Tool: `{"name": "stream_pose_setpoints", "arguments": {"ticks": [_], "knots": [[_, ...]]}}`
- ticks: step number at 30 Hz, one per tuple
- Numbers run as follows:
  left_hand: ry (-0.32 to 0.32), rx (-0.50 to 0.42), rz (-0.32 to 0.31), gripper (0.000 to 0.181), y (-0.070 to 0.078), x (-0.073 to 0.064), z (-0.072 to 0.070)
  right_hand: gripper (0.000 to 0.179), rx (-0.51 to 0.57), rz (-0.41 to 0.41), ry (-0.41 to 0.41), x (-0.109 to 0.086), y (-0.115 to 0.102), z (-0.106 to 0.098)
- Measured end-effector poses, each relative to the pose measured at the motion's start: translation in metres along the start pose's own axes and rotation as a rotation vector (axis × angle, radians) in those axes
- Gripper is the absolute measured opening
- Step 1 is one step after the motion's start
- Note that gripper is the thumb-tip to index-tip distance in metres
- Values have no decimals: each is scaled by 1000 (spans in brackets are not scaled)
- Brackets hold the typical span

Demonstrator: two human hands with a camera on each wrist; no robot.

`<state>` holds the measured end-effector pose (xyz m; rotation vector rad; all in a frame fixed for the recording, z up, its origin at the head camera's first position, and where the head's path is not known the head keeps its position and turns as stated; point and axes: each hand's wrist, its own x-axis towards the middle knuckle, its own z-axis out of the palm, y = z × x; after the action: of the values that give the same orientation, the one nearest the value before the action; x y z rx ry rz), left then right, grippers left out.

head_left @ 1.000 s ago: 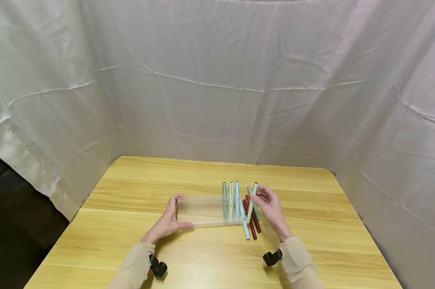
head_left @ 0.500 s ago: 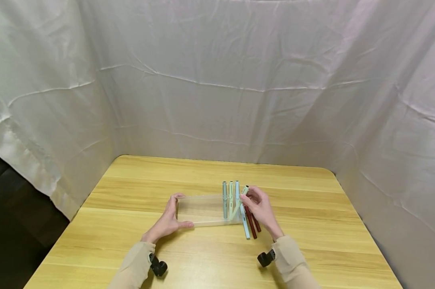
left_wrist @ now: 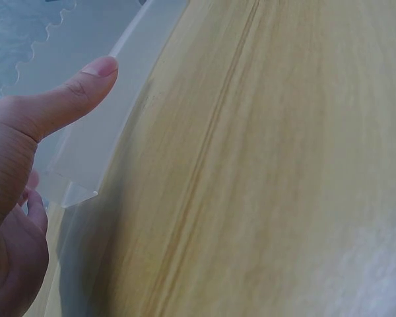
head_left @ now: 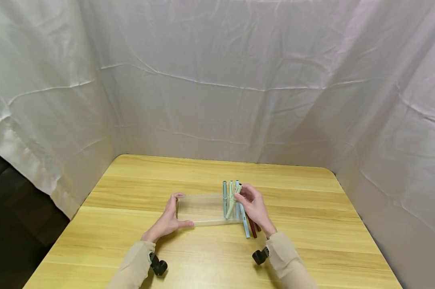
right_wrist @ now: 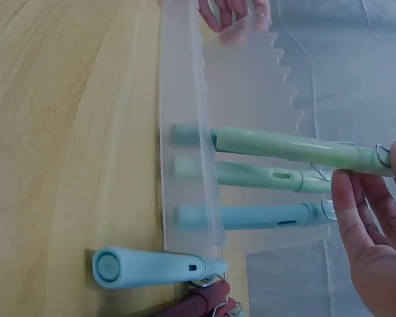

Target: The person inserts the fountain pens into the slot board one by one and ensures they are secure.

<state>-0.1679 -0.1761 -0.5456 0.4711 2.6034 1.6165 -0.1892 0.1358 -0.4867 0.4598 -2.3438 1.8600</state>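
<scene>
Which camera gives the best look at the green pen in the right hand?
The right wrist view: the green pen appears large, pinched by the right hand. The head view shows it small and slanted; the left wrist view, nothing.

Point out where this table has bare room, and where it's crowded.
Bare: table between the sleeves; table between rack and curtain; the rack's stretch between left hand and pens. Crowded: the rack's right end, where pens lie beside the right hand.

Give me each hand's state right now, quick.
Left hand: holding one end of the clear plastic rack.
Right hand: holding a light green pen.
</scene>
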Motion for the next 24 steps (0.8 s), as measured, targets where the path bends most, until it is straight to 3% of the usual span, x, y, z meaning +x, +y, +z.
{"name": "stream_pose_setpoints", "arguments": {"ticks": [8,18,24], "knots": [[2,6,4,106,0,0,0,19,-11,8,17,1,-4,11],[6,7,-3,105,0,0,1,32,-22,-63,2,-1,-3,21],[3,8,-7,105,-1,-1,0,32,-118,-83,-8,-3,-2,24]]}}
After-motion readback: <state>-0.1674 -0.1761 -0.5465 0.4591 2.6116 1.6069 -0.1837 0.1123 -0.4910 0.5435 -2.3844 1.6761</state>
